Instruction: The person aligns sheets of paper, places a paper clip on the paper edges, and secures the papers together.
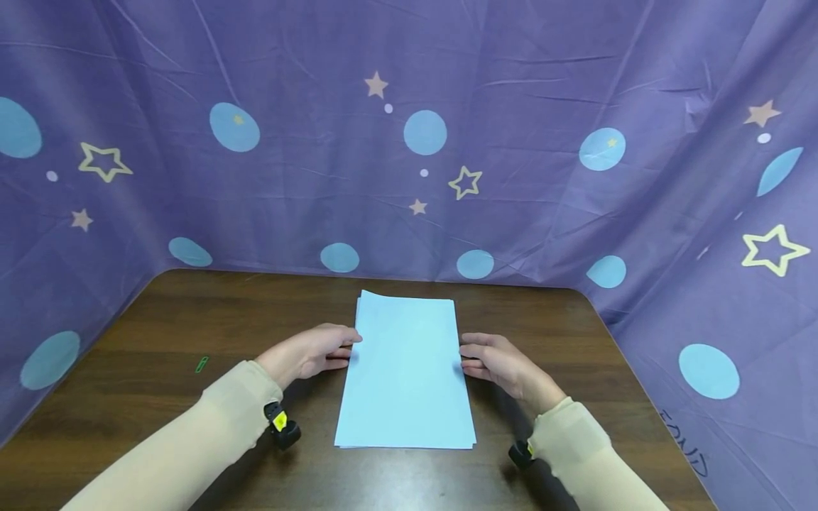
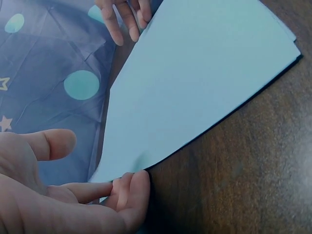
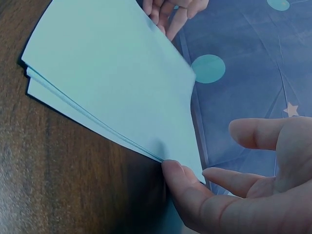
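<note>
A small stack of light blue paper sheets (image 1: 405, 376) lies on the table, its long sides running away from me. The sheets are slightly out of line at the corners. My left hand (image 1: 317, 350) is at the left long edge, its fingertips against the sheets. In the left wrist view the left thumb (image 2: 61, 144) stands apart from the paper. Opposite it, my right hand (image 1: 505, 365) has its fingertips at the right long edge. The right thumb (image 3: 253, 133) is also raised off the paper in the right wrist view, where layered sheet edges show.
The brown wooden table (image 1: 211, 319) has rounded far corners. A small green-outlined piece (image 1: 202, 365) lies to the left of my left hand. A purple curtain (image 1: 307, 142) with stars and blue dots hangs behind the table and along both sides.
</note>
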`<state>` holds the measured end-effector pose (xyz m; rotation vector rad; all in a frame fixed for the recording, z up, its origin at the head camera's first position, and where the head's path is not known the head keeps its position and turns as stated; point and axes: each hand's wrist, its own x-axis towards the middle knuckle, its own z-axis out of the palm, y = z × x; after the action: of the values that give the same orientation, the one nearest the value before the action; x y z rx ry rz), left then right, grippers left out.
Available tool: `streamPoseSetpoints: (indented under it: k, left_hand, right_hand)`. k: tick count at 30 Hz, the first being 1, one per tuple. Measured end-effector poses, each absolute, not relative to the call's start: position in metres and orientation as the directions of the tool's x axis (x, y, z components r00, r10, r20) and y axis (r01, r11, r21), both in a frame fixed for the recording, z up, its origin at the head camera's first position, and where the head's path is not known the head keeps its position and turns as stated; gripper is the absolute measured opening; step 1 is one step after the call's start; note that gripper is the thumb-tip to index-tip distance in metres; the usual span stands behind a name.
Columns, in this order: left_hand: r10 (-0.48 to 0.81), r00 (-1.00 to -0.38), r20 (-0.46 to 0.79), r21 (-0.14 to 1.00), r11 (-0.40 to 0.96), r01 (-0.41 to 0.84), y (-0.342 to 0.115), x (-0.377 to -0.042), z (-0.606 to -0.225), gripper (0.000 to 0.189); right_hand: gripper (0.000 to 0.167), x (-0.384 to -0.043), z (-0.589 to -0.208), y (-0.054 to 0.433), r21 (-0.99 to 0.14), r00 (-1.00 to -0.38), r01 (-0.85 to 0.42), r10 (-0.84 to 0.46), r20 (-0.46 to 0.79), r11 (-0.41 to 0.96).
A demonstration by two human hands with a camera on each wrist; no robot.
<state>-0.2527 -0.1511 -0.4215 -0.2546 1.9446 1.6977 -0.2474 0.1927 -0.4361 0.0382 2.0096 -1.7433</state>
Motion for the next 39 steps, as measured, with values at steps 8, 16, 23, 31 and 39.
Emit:
streamPoseSetpoints:
  k: [8,16,23,31,39]
  left_hand:
    - [0.191,-0.838,-0.511,0.857,0.179,-0.482,-0.149,-0.254,-0.424,0.059]
    - [0.209,-0.844,-0.494,0.868,0.177,-0.464,-0.15,-0.254,-0.422,0.06]
    - [0.237,-0.858,-0.455,0.875,0.3,-0.38,-0.152,-0.251,-0.422,0.064]
    - [0.244,-0.882,-0.403,0.887,0.343,-0.31,-0.151,-0.244,-0.421,0.067]
    - [0.191,-0.928,-0.32,0.895,0.381,-0.231,-0.148,-0.239,-0.428,0.062]
  right_hand:
    - [0.06,-0.247,-0.436,0.193,-0.927,-0.886,0.328,-0.282,-0.368,0.182]
    - [0.061,-0.245,-0.434,0.192,-0.928,-0.886,0.328,-0.282,-0.367,0.179]
    - [0.062,-0.243,-0.434,0.191,-0.926,-0.886,0.329,-0.28,-0.37,0.184]
    - [0.062,-0.241,-0.433,0.19,-0.929,-0.89,0.316,-0.278,-0.36,0.192]
    - [0.062,-0.24,-0.435,0.19,-0.932,-0.894,0.307,-0.279,-0.352,0.193]
